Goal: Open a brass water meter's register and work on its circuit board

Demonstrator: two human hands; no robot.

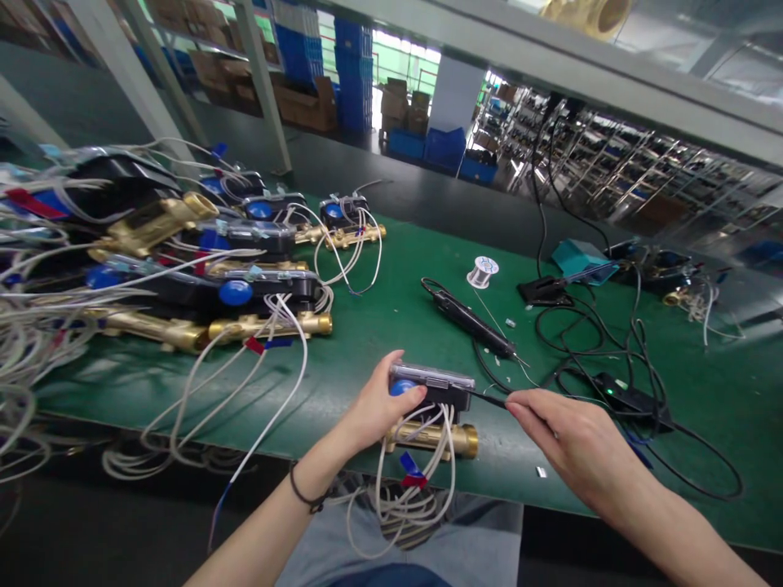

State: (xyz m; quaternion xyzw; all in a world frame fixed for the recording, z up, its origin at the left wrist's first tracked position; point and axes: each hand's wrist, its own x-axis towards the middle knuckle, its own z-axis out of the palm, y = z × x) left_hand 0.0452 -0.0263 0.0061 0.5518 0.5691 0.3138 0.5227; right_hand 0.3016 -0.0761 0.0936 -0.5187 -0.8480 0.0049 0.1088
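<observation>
Left hand [391, 399] grips meter [437, 395], right [554, 424] reaches inward.

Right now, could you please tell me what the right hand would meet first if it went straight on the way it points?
Probably the near end of the black housing held by the left hand; the thin black tool in the right hand points at it, though contact is unclear.

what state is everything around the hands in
Meter: gripped by left hand, clear lid down
Thin black tool: in right hand, pointed at meter
Black screwdriver: lying down
Wire spool: upright, partly unwound
Power box: green light lit
Meter's white cables: looped, hanging
</observation>
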